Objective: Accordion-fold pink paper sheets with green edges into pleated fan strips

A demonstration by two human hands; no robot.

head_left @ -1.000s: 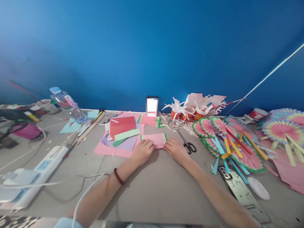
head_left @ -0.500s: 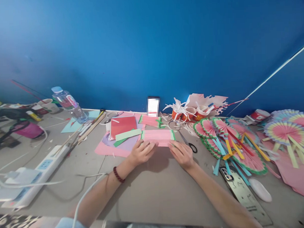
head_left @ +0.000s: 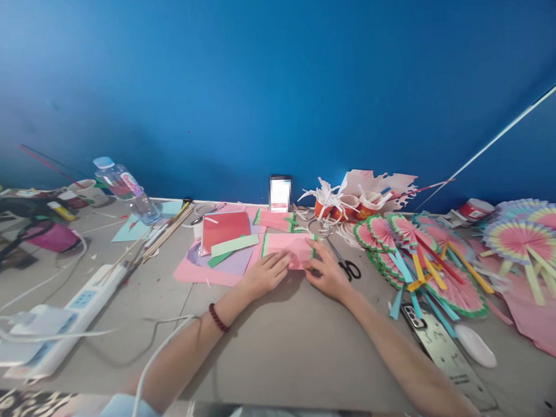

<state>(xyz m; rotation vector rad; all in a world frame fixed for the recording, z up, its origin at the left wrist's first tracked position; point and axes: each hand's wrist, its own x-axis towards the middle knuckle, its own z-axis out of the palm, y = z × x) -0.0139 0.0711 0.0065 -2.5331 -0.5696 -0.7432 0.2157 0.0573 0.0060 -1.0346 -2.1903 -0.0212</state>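
A pink paper sheet with green side edges (head_left: 286, 241) lies in front of me, its near edge turned up. My left hand (head_left: 269, 272) is closed on its near left part, fingers stretched across the paper. My right hand (head_left: 326, 270) pinches the right end at the green edge, fingers on top and thumb at the near side. Part of the sheet is hidden under my fingers. Behind it lies a pleated pink strip with green ends (head_left: 275, 220). Scissors (head_left: 349, 268) with black handles lie just right of my right hand.
At left are a red packet (head_left: 224, 231) on coloured paper, wooden sticks (head_left: 167, 233), a bottle (head_left: 126, 189) and a power strip (head_left: 76, 316). At right lie pleated paper fans (head_left: 449, 287), a phone (head_left: 447, 354) and a white mouse (head_left: 475, 346). Paper cups (head_left: 346, 209) stand behind.
My left hand has slid right and flattened over the paper. My right hand has shifted left and its fingers now reach over the green end. The near edge appears more folded.
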